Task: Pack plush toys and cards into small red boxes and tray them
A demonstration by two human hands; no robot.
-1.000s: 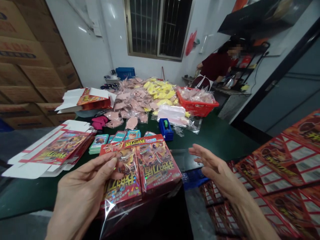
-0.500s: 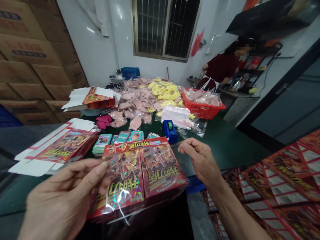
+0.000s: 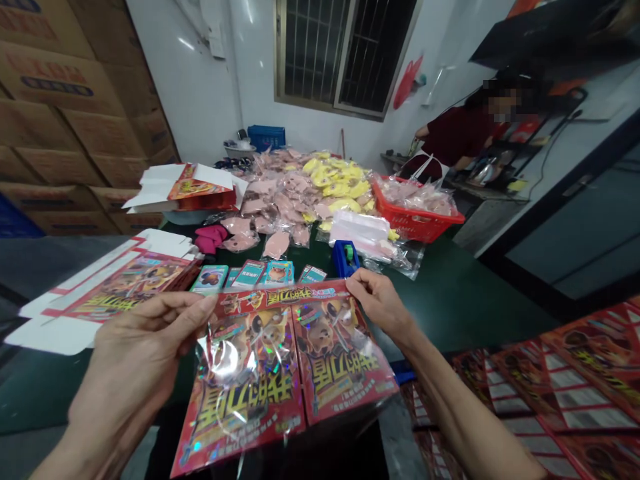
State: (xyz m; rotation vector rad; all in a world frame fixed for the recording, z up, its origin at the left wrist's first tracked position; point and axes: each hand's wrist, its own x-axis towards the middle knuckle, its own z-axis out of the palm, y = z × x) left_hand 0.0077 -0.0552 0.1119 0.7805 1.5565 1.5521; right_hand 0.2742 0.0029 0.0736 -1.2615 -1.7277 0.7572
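The left hand [image 3: 135, 347] and the right hand [image 3: 380, 310] are both narrow, and their fingers pinch the upper edges of a clear plastic film [image 3: 225, 353] around two red printed boxes [image 3: 340, 360], held just in front of the green table [image 3: 465, 300]. Just beyond the right hand stands a blue tape dispenser [image 3: 345, 259], and a row of small cards [image 3: 260, 273] lies behind the boxes. Flat printed cartons [image 3: 115, 287] lie on the left side, and red printed sheets [image 3: 585, 380] lie on the right side.

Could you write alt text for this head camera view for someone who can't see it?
The left hand and right hand hold up two red holographic printed boxes wrapped in clear plastic film. Beyond them, a dark green table bears heaps of bagged pink and yellow items, and a person in a dark red top stands further back.
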